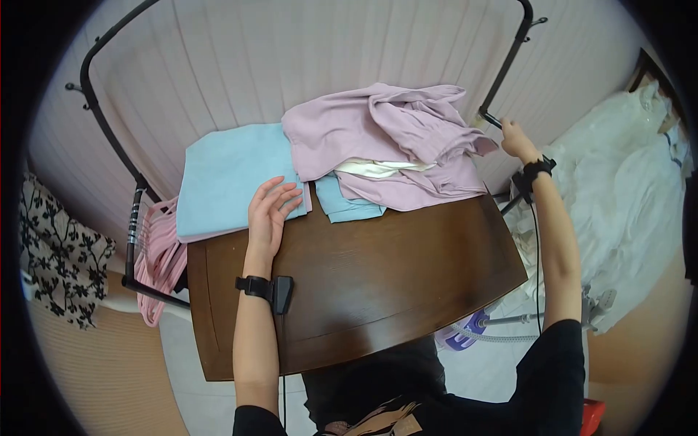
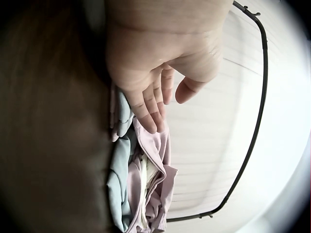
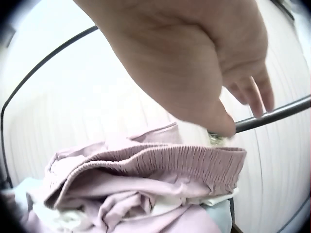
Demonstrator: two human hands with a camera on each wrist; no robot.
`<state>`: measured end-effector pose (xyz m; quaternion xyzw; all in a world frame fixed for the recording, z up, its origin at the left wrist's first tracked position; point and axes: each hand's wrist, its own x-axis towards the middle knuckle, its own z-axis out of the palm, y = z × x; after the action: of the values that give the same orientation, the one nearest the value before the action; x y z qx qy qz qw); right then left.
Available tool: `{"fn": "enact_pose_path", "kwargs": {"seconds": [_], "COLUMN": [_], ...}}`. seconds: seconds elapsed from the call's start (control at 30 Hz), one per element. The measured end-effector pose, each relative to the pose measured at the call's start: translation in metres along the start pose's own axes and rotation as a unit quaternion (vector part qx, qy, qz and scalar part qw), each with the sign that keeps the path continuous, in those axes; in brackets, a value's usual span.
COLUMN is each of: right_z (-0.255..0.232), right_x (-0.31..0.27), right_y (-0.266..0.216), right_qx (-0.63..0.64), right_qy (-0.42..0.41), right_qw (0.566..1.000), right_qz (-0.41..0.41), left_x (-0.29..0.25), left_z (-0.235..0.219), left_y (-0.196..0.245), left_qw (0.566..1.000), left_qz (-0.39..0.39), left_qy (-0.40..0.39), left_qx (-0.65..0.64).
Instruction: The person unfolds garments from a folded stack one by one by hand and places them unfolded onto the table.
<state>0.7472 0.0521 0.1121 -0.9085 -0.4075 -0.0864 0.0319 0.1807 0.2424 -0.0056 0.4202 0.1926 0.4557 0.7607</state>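
My left hand (image 1: 269,218) is palm up with loosely bent fingers, holding nothing, at the front right corner of a folded light-blue cloth (image 1: 233,174). In the left wrist view, the left hand (image 2: 160,63) has its fingers near the pink and blue fabric. A crumpled pink garment (image 1: 407,145) with white cloth inside lies on the right, over light-blue fabric (image 1: 349,203). My right hand (image 1: 516,142) is at a black rack bar beyond it. In the right wrist view, the right hand (image 3: 209,63) has its fingertips at the bar (image 3: 282,112), above a gathered elastic waistband (image 3: 194,162).
The dark wooden table (image 1: 378,269) stands inside a black rack frame (image 1: 109,138). Pink hangers (image 1: 156,254) hang at the left, near black-and-white patterned fabric (image 1: 58,247). White garments (image 1: 603,196) hang at the right, and a purple-and-white appliance (image 1: 464,330) stands below the table.
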Motion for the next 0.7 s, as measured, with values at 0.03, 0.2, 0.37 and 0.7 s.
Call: {"fn": "enact_pose_path", "kwargs": {"seconds": [0.03,0.2,0.37,0.7], "right_z": [-0.004,-0.045,-0.026,0.087], "right_x": [0.0,-0.029,-0.065,-0.044], "right_y": [-0.013,-0.18,-0.344,-0.369], "right_qx": [-0.003,0.123,0.11,0.039], "right_qy": [-0.002,0.235,0.202,0.0], "right_qw": [1.0,0.871,0.779,0.935], "right_qz": [-0.009,-0.413,-0.583,-0.352], "left_x": [0.001,0.001,0.003,0.002], "left_z": [0.0,0.001,-0.003,-0.004], "left_y": [0.0,-0.003,-0.003,-0.002], "left_qw": [1.0,1.0,1.0,1.0], "left_qz": [0.0,0.004,0.001,-0.007], "left_qy": [0.002,0.012,0.007,0.001], "left_qx": [0.01,0.025,0.031,0.027]}}
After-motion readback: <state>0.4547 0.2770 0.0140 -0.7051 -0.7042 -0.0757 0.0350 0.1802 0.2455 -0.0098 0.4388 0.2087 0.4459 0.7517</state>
